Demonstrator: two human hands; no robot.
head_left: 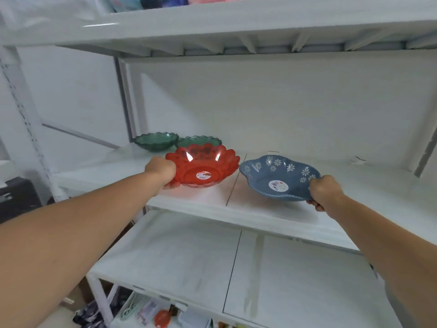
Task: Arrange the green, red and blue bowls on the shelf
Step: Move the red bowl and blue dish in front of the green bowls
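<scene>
White shelving fills your view, its middle shelf (260,204) mostly bare. Your left hand (163,172), arm stretched forward, grips the near-left rim of the translucent red bowl (205,165), scalloped, a sticker at its centre. Your right hand (325,191) pinches the near-right edge of the blue bowl (276,176), dotted with white flowers and tilted toward you. Two green bowls (156,140) sit touching at the back left; the red bowl partly hides the right one.
</scene>
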